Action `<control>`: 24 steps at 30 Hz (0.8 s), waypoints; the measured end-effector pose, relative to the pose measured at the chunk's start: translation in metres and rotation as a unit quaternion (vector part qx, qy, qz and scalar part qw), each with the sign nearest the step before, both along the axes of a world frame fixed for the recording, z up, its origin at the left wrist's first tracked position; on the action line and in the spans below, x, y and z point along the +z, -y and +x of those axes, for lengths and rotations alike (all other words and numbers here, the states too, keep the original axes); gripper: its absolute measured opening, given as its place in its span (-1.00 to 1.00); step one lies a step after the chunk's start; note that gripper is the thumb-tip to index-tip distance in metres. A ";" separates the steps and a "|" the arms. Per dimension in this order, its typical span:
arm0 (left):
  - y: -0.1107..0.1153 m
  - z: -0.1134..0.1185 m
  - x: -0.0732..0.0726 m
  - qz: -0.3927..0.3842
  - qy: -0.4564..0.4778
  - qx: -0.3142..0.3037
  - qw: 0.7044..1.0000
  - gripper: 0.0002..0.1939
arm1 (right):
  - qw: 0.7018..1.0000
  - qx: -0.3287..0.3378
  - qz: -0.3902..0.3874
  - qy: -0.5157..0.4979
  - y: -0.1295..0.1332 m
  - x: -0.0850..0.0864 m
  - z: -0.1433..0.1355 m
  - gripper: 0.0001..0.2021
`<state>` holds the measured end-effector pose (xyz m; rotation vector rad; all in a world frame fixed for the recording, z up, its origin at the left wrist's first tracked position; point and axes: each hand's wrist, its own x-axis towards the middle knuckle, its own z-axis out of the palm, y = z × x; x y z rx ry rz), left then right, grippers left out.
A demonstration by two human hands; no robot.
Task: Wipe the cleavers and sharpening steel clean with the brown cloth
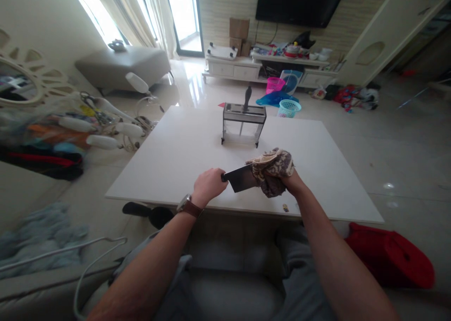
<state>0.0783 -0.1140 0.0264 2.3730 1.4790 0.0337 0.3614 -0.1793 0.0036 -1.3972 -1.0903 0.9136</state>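
My left hand [210,184] is closed round the dark handle of a cleaver [243,177], whose wide blade points to the right above the white table. A brown and cream patterned cloth [273,170] is wrapped over the blade's far end. My right hand [291,181] grips this cloth from the right, its fingers mostly hidden by the folds. Beyond the cleaver, a knife block [244,116] with clear sides and a metal top stands on the table, with one black-handled knife [247,97] upright in it.
The white table [151,161] spans the middle. A small sticker-like spot [285,208] lies near its front edge. A chandelier [116,128] with white shades is at the left, a red seat-like object [391,255] at the lower right. Baskets [289,107] stand beyond the table.
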 end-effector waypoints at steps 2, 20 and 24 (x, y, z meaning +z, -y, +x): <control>0.000 0.000 0.001 0.002 0.001 0.001 1.000 -0.74 | 1.000 -0.016 0.016 0.001 -0.002 -0.002 -0.003 -0.18; 0.000 0.000 -0.001 0.008 0.007 0.009 1.000 -0.75 | 1.000 0.011 0.011 -0.013 -0.002 -0.002 0.000 -0.26; 0.001 0.002 0.000 0.008 0.009 0.017 1.000 -0.74 | 0.994 -0.042 0.044 -0.089 -0.006 -0.005 -0.008 -0.23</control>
